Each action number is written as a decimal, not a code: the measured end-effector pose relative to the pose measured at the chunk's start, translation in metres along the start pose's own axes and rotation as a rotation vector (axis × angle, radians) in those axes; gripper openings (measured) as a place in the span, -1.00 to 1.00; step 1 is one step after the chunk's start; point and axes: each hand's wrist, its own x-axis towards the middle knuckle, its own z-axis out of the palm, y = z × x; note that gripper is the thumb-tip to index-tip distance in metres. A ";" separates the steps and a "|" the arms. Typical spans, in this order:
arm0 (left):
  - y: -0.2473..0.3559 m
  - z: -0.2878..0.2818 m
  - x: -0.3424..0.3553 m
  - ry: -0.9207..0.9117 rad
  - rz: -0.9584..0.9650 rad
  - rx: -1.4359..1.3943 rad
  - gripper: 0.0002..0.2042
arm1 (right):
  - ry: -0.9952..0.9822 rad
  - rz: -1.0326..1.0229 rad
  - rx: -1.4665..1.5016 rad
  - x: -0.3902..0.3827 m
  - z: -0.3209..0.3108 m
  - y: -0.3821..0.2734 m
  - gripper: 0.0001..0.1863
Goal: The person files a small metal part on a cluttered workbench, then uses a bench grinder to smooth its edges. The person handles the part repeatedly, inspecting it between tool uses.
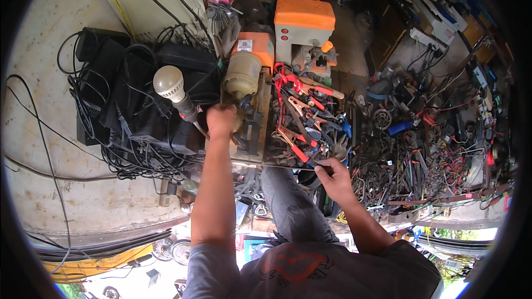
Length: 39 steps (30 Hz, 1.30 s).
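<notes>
My left hand (221,120) is closed beside a dusty beige motor (243,72), its fingers curled at the motor's lower end; what they hold is hidden. A light bulb (168,83) in a grey holder stands just left of that hand. My right hand (334,179) pinches the end of a thin, dark rod-like piece (302,168) near the front edge of the bench. The exact kind of this piece cannot be made out. Beyond the right hand lies a pile of tools and red-handled clamps (293,143).
Black power adapters (119,88) with tangled cables heap up on the left. An orange and grey machine (305,19) stands at the back. Loose wires and parts (426,155) cover the right side. My leg (291,205) is below the bench edge.
</notes>
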 end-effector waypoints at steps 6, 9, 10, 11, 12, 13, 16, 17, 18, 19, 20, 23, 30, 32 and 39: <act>0.002 -0.001 -0.004 -0.036 -0.022 -0.145 -0.86 | 0.011 -0.129 -0.102 -0.002 0.010 -0.003 -0.86; -0.001 -0.001 -0.001 -0.060 -0.005 -0.160 -0.85 | -0.008 -0.116 -0.113 -0.004 0.011 -0.002 -0.84; -0.002 -0.001 0.000 -0.060 0.009 -0.158 -0.85 | -0.015 -0.091 -0.098 -0.004 0.011 -0.002 -0.83; -0.002 -0.001 0.001 -0.051 0.015 -0.136 -0.85 | -0.020 -0.054 -0.088 -0.005 0.011 -0.002 -0.82; -0.002 -0.001 0.002 -0.035 0.037 -0.074 -0.85 | -0.025 -0.052 -0.077 -0.005 0.012 -0.003 -0.82; -0.002 -0.001 0.002 -0.044 0.037 -0.139 -0.85 | -0.026 -0.071 -0.075 -0.006 0.012 -0.003 -0.82; -0.002 -0.001 0.001 -0.050 -0.013 -0.263 -0.86 | -0.033 -0.084 -0.070 -0.007 0.013 -0.005 -0.81; -0.003 0.000 0.000 -0.045 -0.019 -0.263 -0.86 | -0.023 -0.101 -0.138 -0.008 0.013 -0.006 -0.81; -0.003 0.000 0.001 -0.040 -0.033 -0.276 -0.87 | -0.026 -0.128 -0.187 -0.008 0.013 -0.007 -0.82; -0.003 -0.001 0.001 -0.022 -0.018 -0.248 -0.87 | -0.025 -0.181 -0.227 -0.009 0.013 -0.008 -0.82; -0.004 0.000 0.001 -0.030 -0.007 -0.263 -0.86 | -0.019 -0.195 -0.214 -0.009 0.014 -0.009 -0.82; -0.005 0.001 0.003 -0.011 0.024 -0.228 -0.85 | -0.043 -0.168 -0.162 -0.011 0.014 -0.011 -0.82; -0.009 0.002 0.004 0.004 -0.030 -0.249 -0.88 | -0.068 -0.184 -0.169 -0.010 0.013 -0.006 -0.84; -0.013 0.003 0.006 0.018 0.001 -0.280 -0.87 | -0.073 -0.173 -0.205 -0.010 0.013 -0.002 -0.84; 0.009 -0.008 -0.012 0.039 0.063 -0.310 -0.87 | -0.084 -0.166 -0.042 -0.010 0.020 -0.011 -0.78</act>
